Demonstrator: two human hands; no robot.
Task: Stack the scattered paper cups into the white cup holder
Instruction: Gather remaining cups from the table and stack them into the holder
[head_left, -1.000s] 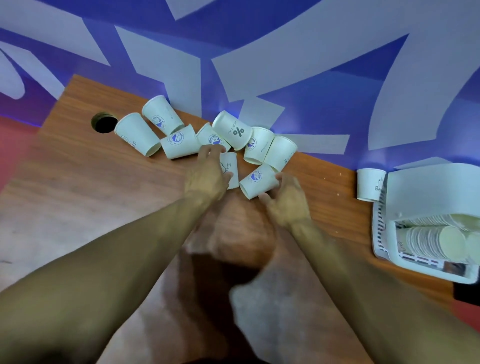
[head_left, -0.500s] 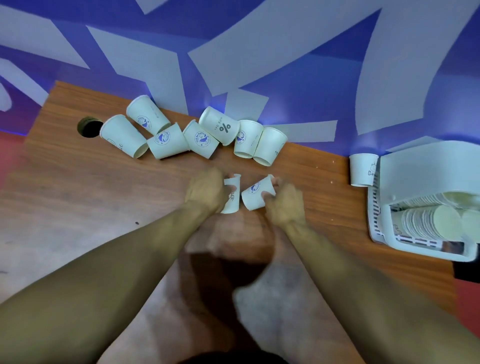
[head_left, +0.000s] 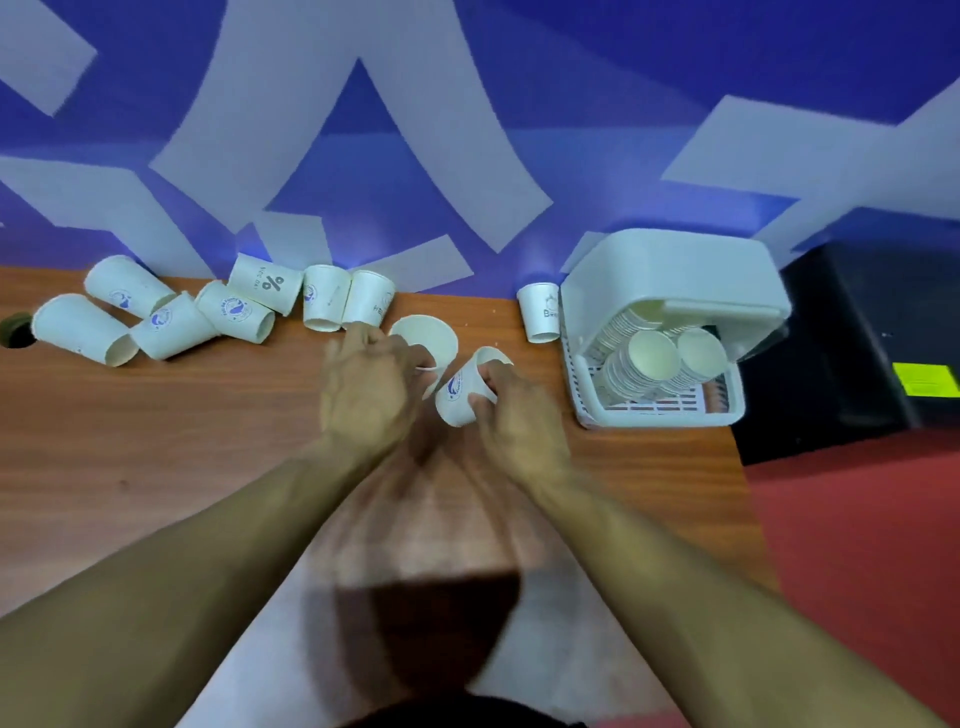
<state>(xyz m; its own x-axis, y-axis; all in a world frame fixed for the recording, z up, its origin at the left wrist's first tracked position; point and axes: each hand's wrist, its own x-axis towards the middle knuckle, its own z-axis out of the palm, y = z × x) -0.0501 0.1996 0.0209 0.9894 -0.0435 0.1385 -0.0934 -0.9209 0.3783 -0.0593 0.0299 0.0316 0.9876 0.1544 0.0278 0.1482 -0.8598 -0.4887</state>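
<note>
Paper cups (head_left: 234, 314) lie toppled behind; left fingers (head_left: 359, 336) grip one cup (head_left: 427, 336), right fingers (head_left: 483, 399) a blue-logo cup (head_left: 458, 391).

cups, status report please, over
Left hand grips one cup, right hand grips second cup. Neither in white cup holder yet. Loose cups along wall, way to holder open.

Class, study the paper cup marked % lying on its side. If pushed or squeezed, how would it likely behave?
The % cup lies on its side, so a push would probably roll it, curving because it tapers. It is a small paper cup, so likely very light and easy to crush. The blue-logo cup close beside it might shift too.
</note>
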